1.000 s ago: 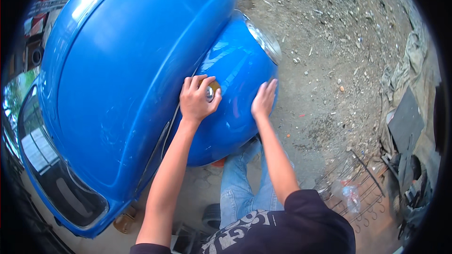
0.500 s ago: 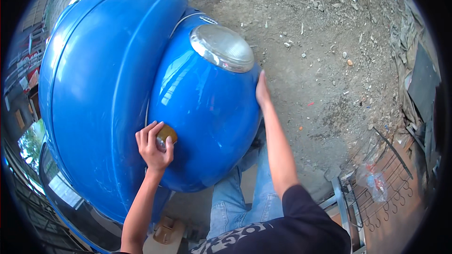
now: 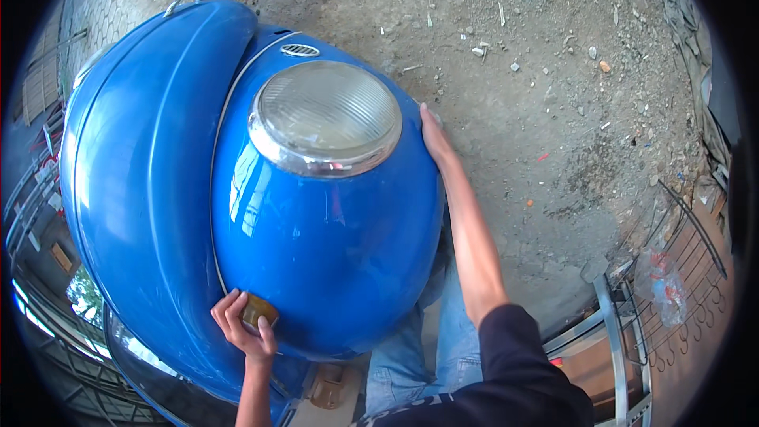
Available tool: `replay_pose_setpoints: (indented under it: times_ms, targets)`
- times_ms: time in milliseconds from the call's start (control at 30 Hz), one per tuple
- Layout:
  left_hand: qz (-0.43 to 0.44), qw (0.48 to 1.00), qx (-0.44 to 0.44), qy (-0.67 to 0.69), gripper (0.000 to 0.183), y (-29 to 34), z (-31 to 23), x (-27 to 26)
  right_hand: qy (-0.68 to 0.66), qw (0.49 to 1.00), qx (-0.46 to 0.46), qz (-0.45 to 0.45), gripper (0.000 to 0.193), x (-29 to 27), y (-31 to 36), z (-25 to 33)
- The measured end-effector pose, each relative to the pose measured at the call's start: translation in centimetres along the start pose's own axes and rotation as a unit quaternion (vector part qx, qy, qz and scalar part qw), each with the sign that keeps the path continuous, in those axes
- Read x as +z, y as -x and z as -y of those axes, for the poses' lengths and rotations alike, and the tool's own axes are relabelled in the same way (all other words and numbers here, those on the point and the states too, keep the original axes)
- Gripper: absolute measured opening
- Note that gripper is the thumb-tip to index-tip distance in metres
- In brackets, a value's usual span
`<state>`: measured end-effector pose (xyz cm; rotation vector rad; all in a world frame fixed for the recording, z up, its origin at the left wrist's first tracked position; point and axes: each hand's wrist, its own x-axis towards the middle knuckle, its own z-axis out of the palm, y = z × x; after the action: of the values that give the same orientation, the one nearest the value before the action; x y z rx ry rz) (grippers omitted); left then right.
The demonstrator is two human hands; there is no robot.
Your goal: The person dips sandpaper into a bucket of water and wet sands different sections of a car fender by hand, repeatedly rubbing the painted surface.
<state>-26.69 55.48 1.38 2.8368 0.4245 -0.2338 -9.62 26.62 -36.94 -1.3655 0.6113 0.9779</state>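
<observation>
A glossy blue car fender (image 3: pixel 324 245) bulges in front of me, with a large round headlight (image 3: pixel 328 115) in a chrome rim set into it. My left hand (image 3: pixel 243 326) curls its fingers round a small amber, rounded piece (image 3: pixel 259 310) against the fender, close to the pale seam by the hood. Whether that piece is fixed to the fender I cannot tell. On the fender's right side rests my right hand (image 3: pixel 433 133), its fingers stretched along the curve; their tips are partly hidden by the edge.
The blue hood (image 3: pixel 138 158) rises on the left, with a windshield (image 3: pixel 150 348) below it. Gritty ground (image 3: pixel 522 103) with small stones lies right. A metal frame (image 3: pixel 613 332), a rack with hooks (image 3: pixel 688 308) and a clear plastic bag (image 3: pixel 666 289) are at lower right.
The view has shifted, so the headlight appears larger and lower left. My left hand appears lower, still round the amber piece. My right hand stays on the fender's side.
</observation>
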Motion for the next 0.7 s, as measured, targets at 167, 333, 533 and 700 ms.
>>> replay_pose_setpoints:
  times_ms: [167,333,533,700]
  targets:
    - [0.006,0.999,-0.018,-0.038,0.05,0.7,1.8,-2.2,0.189,0.975,-0.083,-0.08,0.071,8.0,18.2,2.0]
    - [-0.016,0.999,-0.04,-0.019,0.052,0.5,0.5,-0.9,-0.22,0.954,0.161,0.128,0.076,-0.8,2.0,0.5]
    - [-0.019,0.999,-0.04,-0.027,0.045,0.4,0.6,-1.2,-0.143,0.987,0.015,-0.066,0.072,2.8,8.7,-3.5]
    - [0.0,0.998,-0.043,-0.041,0.048,0.6,0.9,-1.5,0.177,0.974,-0.087,-0.111,0.07,6.7,15.4,1.1]
